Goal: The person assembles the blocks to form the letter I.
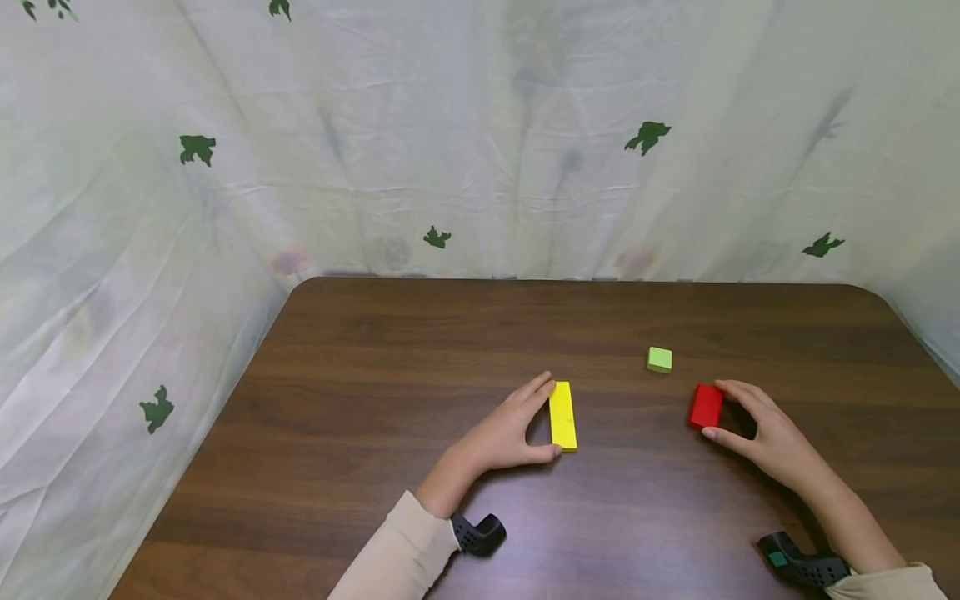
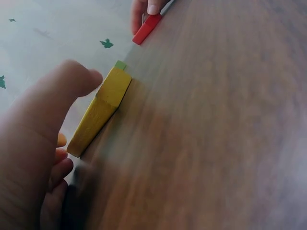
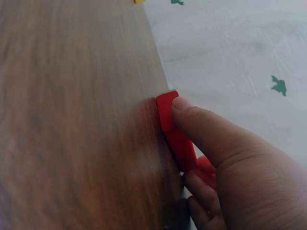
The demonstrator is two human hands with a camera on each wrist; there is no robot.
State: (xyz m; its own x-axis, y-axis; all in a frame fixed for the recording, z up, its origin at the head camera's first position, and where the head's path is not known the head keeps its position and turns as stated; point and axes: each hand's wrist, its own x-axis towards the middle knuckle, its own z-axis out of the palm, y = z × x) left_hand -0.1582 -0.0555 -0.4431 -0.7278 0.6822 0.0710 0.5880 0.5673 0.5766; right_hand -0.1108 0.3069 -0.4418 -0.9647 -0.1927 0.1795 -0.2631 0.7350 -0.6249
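In the head view a long yellow block [image 1: 562, 417] lies on the table, its length running away from me. My left hand [image 1: 510, 429] spans it from the left, thumb right at the near end and fingertips by the far end. The left wrist view puts that thumb [image 2: 88, 81] beside the top edge of the yellow block [image 2: 100, 112], off its near end face. Farther right, my right hand [image 1: 765, 433] pinches a shorter red block [image 1: 706, 406] end to end. Its thumb [image 3: 184, 108] presses the near end of the red block [image 3: 183, 148] in the right wrist view.
A small light green block [image 1: 660, 360] sits behind and between the two hands. The brown wooden table [image 1: 375, 350] ends at a pale curtain [image 1: 480, 150] with green leaf-like shapes along the back. Another curtain side hangs at the left. Both wrists carry black devices [image 1: 480, 535].
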